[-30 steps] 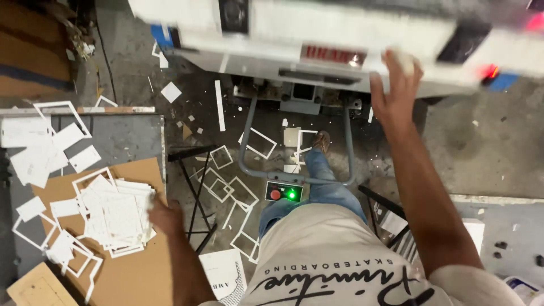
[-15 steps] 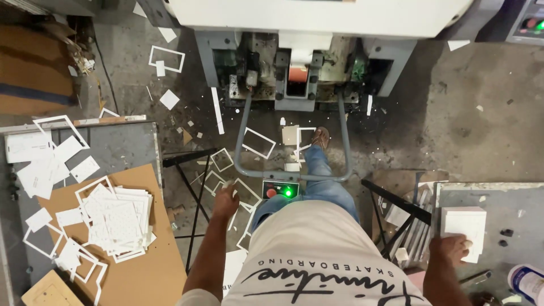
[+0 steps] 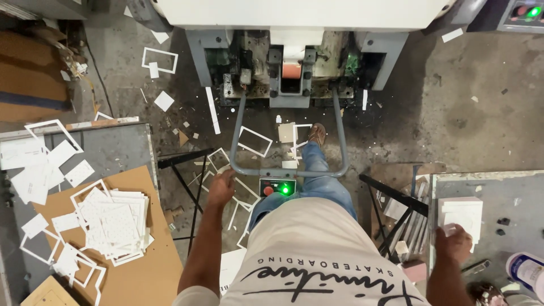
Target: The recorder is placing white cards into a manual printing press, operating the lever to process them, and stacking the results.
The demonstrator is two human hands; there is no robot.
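My left hand (image 3: 221,188) hangs by my side, fingers loosely curled, holding nothing, close to the grey metal guard bar (image 3: 238,136) and the small control box with a green light (image 3: 277,187). My right hand (image 3: 455,245) rests on the near edge of a stack of white sheets (image 3: 462,211) on the grey table at the right; whether it grips a sheet I cannot tell. A white machine (image 3: 300,12) stands ahead, its grey base and dark press opening (image 3: 291,71) facing me. My foot in a sandal (image 3: 317,134) rests on the floor inside the bar.
On the left, a grey table (image 3: 107,144) carries brown cardboard (image 3: 133,181) with a pile of white cut pieces and frames (image 3: 116,224). White paper frames (image 3: 160,59) and scraps litter the concrete floor. A white container (image 3: 527,271) stands at the lower right. Black stand legs flank me.
One second ago my right hand reached up at the machine and my left was by the cut pile. Now the right hand is down on the white stack and the left hangs near the bar.
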